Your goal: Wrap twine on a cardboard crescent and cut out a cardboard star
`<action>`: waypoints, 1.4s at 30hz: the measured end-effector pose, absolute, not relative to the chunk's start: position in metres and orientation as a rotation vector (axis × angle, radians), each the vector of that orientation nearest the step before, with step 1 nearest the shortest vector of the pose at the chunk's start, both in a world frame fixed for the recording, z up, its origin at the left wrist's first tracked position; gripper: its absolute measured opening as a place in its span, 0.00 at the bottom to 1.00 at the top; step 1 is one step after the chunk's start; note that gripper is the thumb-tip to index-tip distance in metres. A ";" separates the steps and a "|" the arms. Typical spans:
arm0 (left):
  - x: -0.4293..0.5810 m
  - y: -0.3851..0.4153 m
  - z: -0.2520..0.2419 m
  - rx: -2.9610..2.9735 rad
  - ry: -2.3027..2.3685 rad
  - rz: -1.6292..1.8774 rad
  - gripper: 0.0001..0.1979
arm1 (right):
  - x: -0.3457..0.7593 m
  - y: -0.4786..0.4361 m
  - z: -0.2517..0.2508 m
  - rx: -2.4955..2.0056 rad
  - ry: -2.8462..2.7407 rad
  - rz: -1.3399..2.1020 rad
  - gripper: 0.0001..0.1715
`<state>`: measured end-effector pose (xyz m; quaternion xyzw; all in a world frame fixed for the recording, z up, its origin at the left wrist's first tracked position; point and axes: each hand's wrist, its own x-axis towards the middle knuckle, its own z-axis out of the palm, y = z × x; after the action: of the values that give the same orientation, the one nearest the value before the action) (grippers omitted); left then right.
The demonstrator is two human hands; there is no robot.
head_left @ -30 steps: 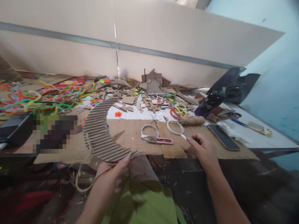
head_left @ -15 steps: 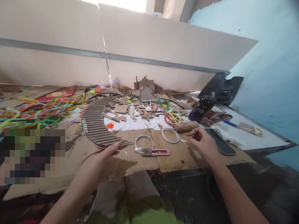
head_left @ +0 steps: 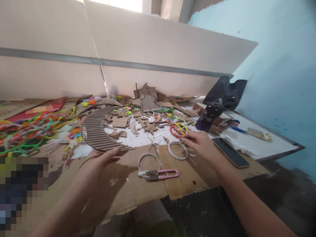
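My left hand (head_left: pixel 105 158) pinches the lower tip of a corrugated cardboard crescent (head_left: pixel 95 130), thumb on top and fingers beneath. The crescent's ridged face is turned toward me, with a clear, shiny patch on its left edge. My right hand (head_left: pixel 198 144) reaches in beside the coloured rings (head_left: pixel 178 129), its thumb and fingers drawn together. Whatever lies in its fingertips is hidden, and the twine roll is covered by the hand. Pink-handled thread snips (head_left: pixel 163 174) lie between the hands, against a pale wire ring (head_left: pixel 149 162). Another pale ring (head_left: pixel 178 150) rests just below the right fingertips.
Colourful pipe cleaners (head_left: pixel 32 131) heap at the left. Cardboard scraps (head_left: pixel 148 100) and a small clear bottle (head_left: pixel 132 125) stand further back. A phone (head_left: pixel 230 152) lies right of my right hand, with a dark patterned cylinder (head_left: pixel 208 117) behind it.
My right hand has moved left and forward over the twine roll, which no longer shows. My left hand keeps its hold on the crescent. The orange flower by the crescent is out of sight. The view has shifted.
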<state>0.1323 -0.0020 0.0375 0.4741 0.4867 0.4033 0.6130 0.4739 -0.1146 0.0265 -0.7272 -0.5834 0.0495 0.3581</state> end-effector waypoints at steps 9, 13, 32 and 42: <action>0.125 0.055 0.034 1.072 1.037 0.821 0.14 | 0.441 -0.034 0.042 -1.899 -1.760 0.147 0.12; 0.130 0.056 0.028 0.913 1.074 0.801 0.13 | 0.432 -0.002 0.039 -1.778 -1.940 0.188 0.14; 0.127 0.056 0.018 0.736 1.177 0.740 0.14 | 0.433 0.013 0.045 -1.305 -1.307 0.849 0.16; 0.121 0.052 0.019 0.705 1.092 0.725 0.17 | 0.418 0.022 0.093 -1.183 -1.321 0.680 0.09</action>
<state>0.1213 0.0517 0.0191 0.3208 0.4969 0.3298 0.7358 0.4182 0.0218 0.0928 -0.5064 -0.5657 0.2914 0.5819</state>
